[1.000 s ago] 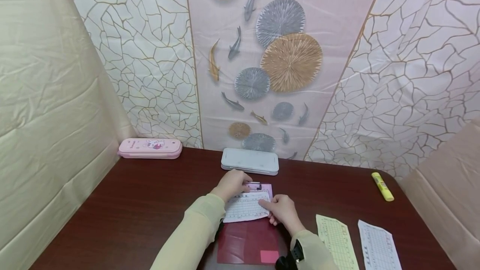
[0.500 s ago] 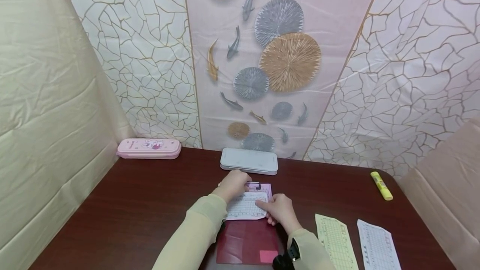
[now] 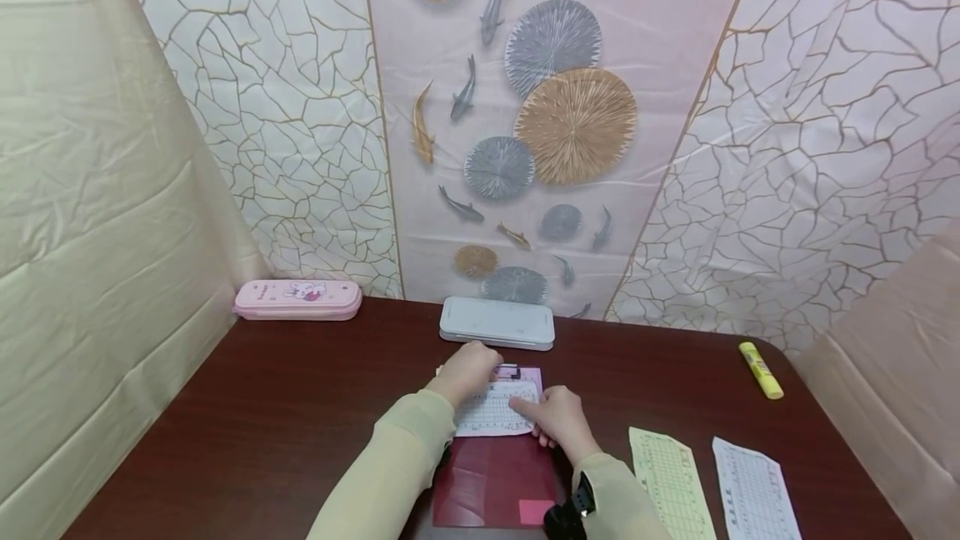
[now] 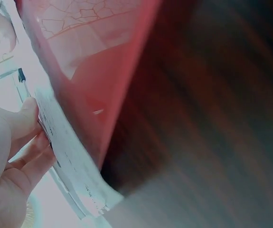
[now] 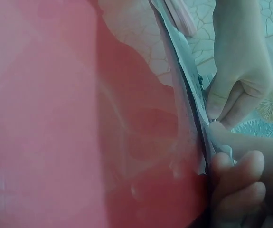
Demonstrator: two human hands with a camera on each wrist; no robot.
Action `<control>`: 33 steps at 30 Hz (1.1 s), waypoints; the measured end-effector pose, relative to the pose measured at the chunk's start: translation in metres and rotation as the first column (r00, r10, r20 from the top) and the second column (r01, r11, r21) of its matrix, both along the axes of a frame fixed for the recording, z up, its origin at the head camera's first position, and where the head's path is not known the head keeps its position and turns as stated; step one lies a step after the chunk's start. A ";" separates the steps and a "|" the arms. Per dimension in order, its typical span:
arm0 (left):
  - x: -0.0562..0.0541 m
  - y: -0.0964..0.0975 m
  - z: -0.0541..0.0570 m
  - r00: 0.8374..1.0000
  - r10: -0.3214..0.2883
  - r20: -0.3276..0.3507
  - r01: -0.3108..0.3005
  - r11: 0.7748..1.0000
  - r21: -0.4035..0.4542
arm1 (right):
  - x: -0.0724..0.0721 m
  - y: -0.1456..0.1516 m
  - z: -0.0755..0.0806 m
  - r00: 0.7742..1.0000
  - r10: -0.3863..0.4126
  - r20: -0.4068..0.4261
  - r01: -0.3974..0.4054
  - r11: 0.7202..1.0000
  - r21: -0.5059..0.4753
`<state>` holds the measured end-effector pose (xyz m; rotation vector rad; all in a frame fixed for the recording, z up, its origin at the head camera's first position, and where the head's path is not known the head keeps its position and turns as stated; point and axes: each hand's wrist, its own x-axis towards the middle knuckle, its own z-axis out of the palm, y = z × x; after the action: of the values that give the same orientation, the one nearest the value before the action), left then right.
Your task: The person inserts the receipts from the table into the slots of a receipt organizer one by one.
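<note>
the white sheet (image 3: 487,417) has edged toward 12 o'clock and straightened. the right hand (image 3: 561,419) has shifted slightly toward 10 o'clock.

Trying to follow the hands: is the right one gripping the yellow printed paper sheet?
No, the right hand holds a white printed paper sheet; the yellow one lies apart.

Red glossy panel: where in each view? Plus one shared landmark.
Head: red glossy panel at bottom centre, just below the printed white sheet.
Left wrist: upper part, left of centre.
Right wrist: fills the left side and much of the centre.
Landmark: left hand, in all three.
</note>
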<state>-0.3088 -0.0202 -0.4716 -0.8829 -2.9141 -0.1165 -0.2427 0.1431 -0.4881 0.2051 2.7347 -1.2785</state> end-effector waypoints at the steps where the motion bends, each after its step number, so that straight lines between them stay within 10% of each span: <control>1: 0.000 0.000 0.000 1.000 -0.001 0.000 0.001 1.000 -0.003 | 0.000 0.000 0.001 1.000 -0.001 0.000 0.001 1.000 0.003; 33: 0.003 0.000 0.001 0.999 -0.011 -0.035 0.012 0.999 0.041 | -0.003 -0.005 -0.001 0.997 -0.082 0.008 0.082 0.997 0.015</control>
<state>-0.3059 -0.0202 -0.4705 -0.8868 -2.8644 -0.1601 -0.2461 0.1380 -0.4894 0.3271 2.7557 -1.2741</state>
